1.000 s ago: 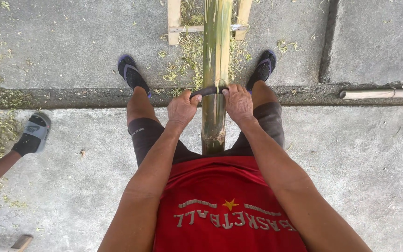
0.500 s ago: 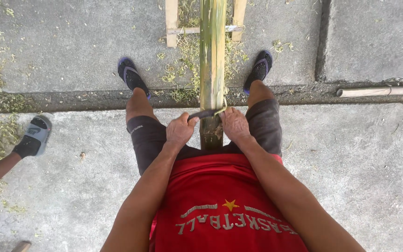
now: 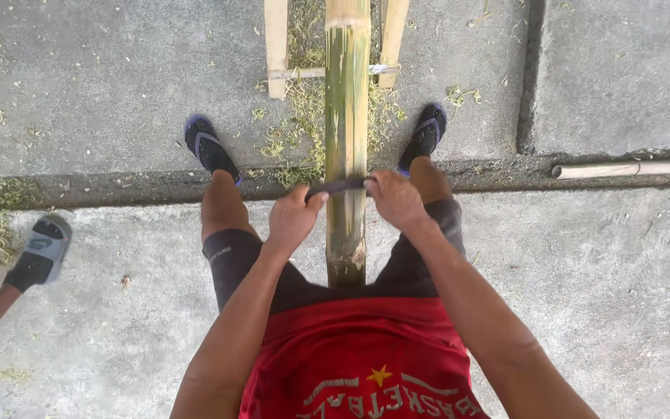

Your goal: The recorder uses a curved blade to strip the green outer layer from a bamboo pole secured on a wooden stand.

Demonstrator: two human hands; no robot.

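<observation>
Bamboo pole [image 3: 347,132] runs lengthwise between the person's legs, near end at the lap, far end out past the wooden frame [image 3: 277,46] on the concrete. Dark blade [image 3: 337,186] lies crosswise on the pole, both hands on it: left hand [image 3: 292,221] w/ fingers curled round the left end, right hand [image 3: 397,200] w/ fingers closed on the right end.

Change vs 0.5 s ago: hands + blade sat nearer the pole's butt end then, close to the lap; now they're further out along the pole, about level w/ the kerb line. At 1 s ago they were out at a similar spot. So blade goes back & forth along the pole, i.e. scraping strokes on the skin; this looks like the outward part of a stroke. Pole itself hasn't shifted, feet in the same place.

Around: green shavings [image 3: 304,132] strewn by the frame, thin pipe [image 3: 630,168] along the kerb on the right, another person's sandalled foot [image 3: 40,252] at left, slightly moved.
</observation>
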